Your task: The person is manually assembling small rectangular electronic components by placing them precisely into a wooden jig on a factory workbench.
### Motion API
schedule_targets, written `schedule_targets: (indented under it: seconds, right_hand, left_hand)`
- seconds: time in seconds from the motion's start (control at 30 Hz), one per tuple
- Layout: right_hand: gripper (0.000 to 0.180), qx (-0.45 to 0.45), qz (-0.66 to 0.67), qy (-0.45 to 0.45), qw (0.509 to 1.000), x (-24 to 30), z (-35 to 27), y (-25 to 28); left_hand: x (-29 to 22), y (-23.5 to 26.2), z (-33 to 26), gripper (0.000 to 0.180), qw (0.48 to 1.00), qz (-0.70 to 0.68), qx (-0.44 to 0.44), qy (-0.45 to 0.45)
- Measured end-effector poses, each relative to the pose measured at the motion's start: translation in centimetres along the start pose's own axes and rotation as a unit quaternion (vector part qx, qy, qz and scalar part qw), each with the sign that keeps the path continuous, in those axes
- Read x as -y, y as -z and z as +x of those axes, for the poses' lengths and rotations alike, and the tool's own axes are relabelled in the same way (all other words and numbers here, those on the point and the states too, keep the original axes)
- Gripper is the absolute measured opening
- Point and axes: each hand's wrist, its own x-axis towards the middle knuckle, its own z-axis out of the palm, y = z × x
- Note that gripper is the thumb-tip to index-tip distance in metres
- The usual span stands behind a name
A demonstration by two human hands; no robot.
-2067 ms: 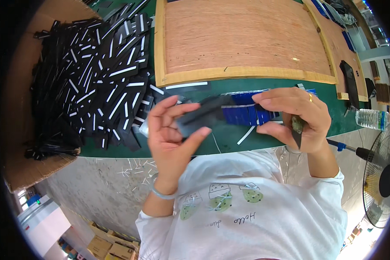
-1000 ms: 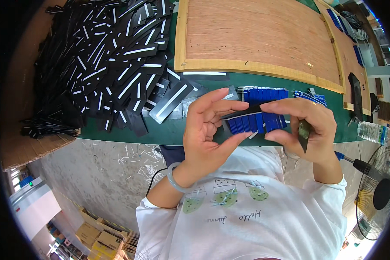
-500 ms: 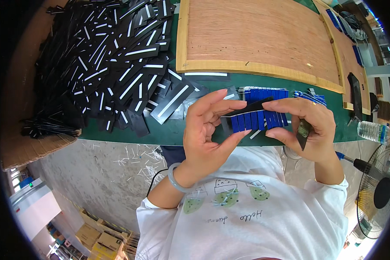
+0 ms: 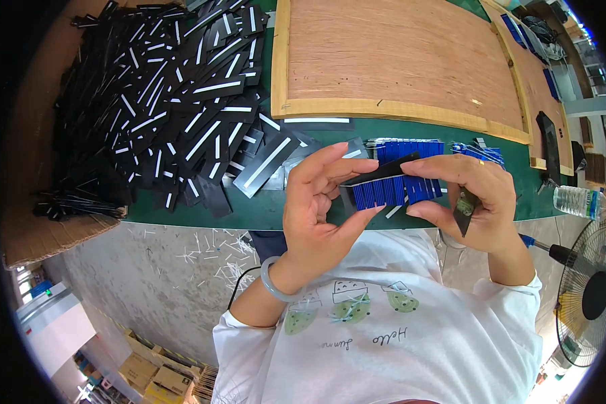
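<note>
Over the front edge of the table, both hands hold a black strip [image 4: 386, 171] with a row of narrow blue pieces [image 4: 377, 193] along it. My left hand [image 4: 323, 209] pinches the row's left part between thumb and fingertips. My right hand [image 4: 481, 192] grips the right part, where the blue pieces [image 4: 422, 188] tilt and stand slightly apart from the others. A dark, pointed flat piece [image 4: 464, 210] is tucked in my right hand, its tip downward. Just behind lies another row of blue pieces [image 4: 411, 148] with pale ends. My fingers hide part of the held strip.
A large heap of black strips with white bands [image 4: 168, 101] covers the left side beside a cardboard box [image 4: 67, 232]. Behind my hands lies a wood-framed board [image 4: 397, 60]. More blue pieces [image 4: 479, 153], a plastic bottle [image 4: 576, 200] and a fan [image 4: 591, 303] are at right.
Both hands and the held row sit very slightly further left and lower in the picture. The blue pieces under my right hand lean a little more. The grip is the same.
</note>
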Motion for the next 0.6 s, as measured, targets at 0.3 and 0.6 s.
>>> schedule_targets:
  seconds: [0.3,0.6]
  right_hand:
    - [0.039,-0.014,0.051,0.071,0.996,-0.48,0.03,-0.7]
    - [0.037,0.011,0.058,0.048,0.997,0.25,0.14,0.01]
  left_hand:
    - [-0.65,-0.12,-0.2,0.08,0.996,-0.08,0.009,0.046]
    - [-0.68,-0.17,-0.38,0.081,0.992,-0.106,0.01,0.065]
